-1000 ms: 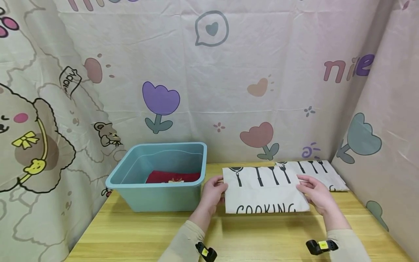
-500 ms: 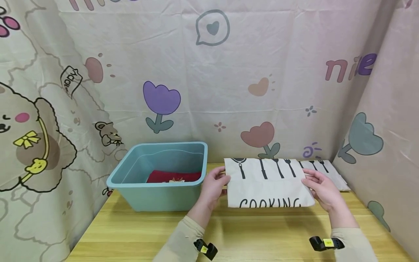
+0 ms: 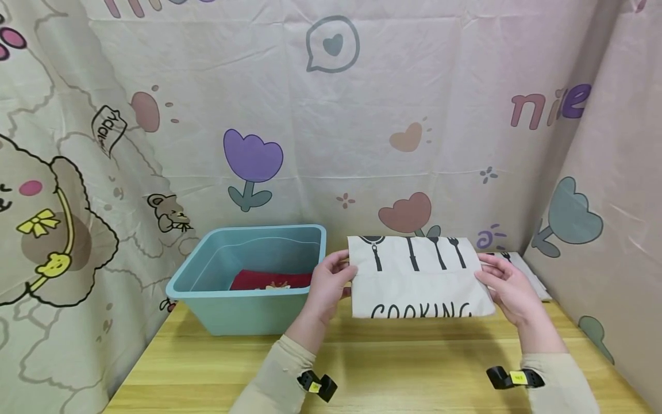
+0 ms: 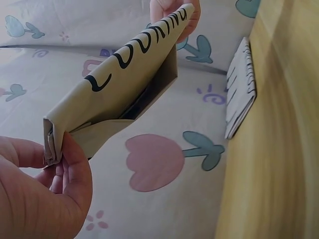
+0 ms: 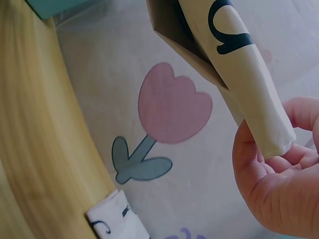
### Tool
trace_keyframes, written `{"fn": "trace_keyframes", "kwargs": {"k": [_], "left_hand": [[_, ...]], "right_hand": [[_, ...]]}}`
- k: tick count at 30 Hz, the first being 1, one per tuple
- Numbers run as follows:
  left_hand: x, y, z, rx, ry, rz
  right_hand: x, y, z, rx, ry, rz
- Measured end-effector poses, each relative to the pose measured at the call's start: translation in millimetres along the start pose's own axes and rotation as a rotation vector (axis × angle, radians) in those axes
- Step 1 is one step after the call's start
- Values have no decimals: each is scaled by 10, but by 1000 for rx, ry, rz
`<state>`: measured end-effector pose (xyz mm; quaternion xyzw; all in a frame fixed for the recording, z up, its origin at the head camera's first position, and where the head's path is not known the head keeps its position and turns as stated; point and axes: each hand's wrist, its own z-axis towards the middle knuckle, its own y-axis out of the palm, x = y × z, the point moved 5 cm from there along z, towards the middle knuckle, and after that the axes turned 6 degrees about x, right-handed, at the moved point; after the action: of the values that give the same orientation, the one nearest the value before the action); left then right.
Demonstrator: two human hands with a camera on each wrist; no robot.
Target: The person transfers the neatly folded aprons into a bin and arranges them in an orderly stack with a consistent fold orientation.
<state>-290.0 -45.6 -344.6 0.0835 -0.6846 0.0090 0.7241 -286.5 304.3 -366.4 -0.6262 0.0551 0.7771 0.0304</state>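
A folded white cloth, printed with black kitchen utensils and the word COOKING, is held raised above the table by both hands. My left hand pinches its left edge between thumb and fingers. At the opposite edge, my right hand grips it the same way. From the left wrist view, the folded layers of the cloth gape open underneath, and the left hand squeezes the stacked corner. In the right wrist view, thumb and fingers of the right hand close round the other end.
A blue plastic bin stands on the left of the wooden table, with a folded red cloth inside. Behind my right hand lies a second folded white printed cloth, partly hidden. A patterned curtain hangs behind the table.
Both hands have lifted the folded white cloth higher, and it now covers more of the second cloth behind. During the last half second it also shifted slightly left. The bin has stayed put.
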Motion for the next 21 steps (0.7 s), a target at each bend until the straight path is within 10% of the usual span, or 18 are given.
{"fn": "trace_keyframes", "kwargs": {"k": [21], "left_hand": [[401, -448, 127, 87, 84, 82]], "right_hand": [[-334, 492, 97, -65, -62, 101]]}}
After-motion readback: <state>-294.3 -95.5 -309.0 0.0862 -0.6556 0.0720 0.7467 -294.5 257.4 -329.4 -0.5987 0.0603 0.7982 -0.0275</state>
